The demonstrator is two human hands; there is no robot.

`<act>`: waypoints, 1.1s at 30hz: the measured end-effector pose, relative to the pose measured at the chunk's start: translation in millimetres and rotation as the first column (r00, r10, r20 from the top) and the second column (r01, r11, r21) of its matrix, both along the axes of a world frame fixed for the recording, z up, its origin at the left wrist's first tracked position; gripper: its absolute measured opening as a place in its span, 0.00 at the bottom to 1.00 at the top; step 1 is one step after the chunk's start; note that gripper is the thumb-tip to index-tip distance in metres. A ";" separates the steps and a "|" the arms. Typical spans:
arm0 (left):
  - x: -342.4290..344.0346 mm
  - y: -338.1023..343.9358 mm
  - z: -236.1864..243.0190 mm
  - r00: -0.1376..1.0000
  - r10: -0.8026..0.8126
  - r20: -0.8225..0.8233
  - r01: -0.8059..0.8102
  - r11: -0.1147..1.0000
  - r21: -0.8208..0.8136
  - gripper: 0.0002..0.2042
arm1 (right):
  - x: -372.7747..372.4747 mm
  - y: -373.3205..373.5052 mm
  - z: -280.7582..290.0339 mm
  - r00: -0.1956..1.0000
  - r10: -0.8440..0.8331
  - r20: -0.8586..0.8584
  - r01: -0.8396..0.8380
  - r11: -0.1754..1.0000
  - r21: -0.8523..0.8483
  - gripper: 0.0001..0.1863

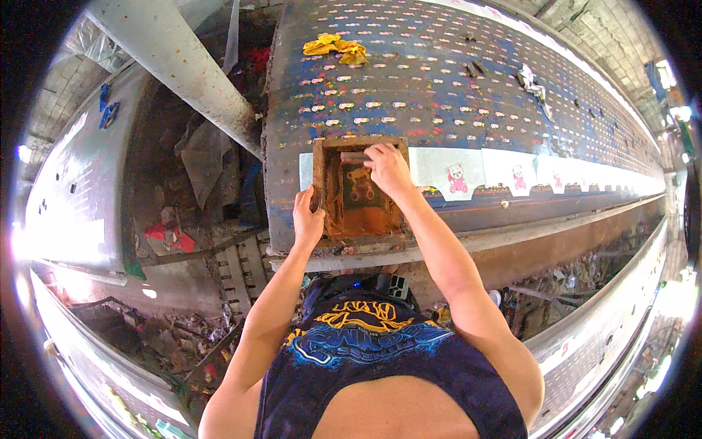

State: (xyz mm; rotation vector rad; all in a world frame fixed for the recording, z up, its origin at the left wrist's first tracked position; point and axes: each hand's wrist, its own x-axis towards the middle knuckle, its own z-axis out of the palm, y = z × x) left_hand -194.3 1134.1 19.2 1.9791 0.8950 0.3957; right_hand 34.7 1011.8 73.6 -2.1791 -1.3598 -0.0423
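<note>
A wooden screen-printing frame [318, 164] lies on the long dark table, over a row of pale cut pieces. My left hand [308, 218] is closed around the frame's left side. Inside the frame, near its far end, my right hand [387, 167] grips a squeegee [354, 156], which its fingers partly cover. A bear-shaped pattern [360, 184] shows on the screen below the squeegee, with reddish-brown ink [365, 219] at the near end. Just right of the frame, a white piece [456, 175] carries a pink bear print, and several similar pieces continue along the table edge.
The table [292, 117] is covered with rows of small marks and paint stains. A yellow cloth [336, 47] and a whitish rag [536, 88] lie farther back. At left, a thick slanting pole [175, 66] stands near another long table [88, 190]. Scraps litter the floor [175, 325].
</note>
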 end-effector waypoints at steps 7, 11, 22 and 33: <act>-0.2 -2.8 5.8 1.000 -0.003 0.023 0.002 1.000 0.016 0.33 | -92.3 -73.9 -9.4 0.999 0.032 0.013 -0.032 0.999 -0.007 0.17; -1.5 0.5 -4.6 0.999 -0.003 0.052 0.002 1.000 0.023 0.32 | -126.0 -103.4 -9.8 0.995 0.084 0.052 -0.084 0.996 -0.003 0.20; 4.8 -4.0 5.3 0.991 0.056 0.125 -0.046 0.995 -0.084 0.32 | -85.9 -135.6 -29.7 0.778 -0.486 -0.399 0.517 0.855 -0.033 0.34; 79.0 -99.6 16.7 0.954 0.056 0.295 -0.026 0.994 -0.104 0.33 | -12.8 -228.0 -7.5 0.689 -0.446 -0.571 0.547 0.837 0.005 0.33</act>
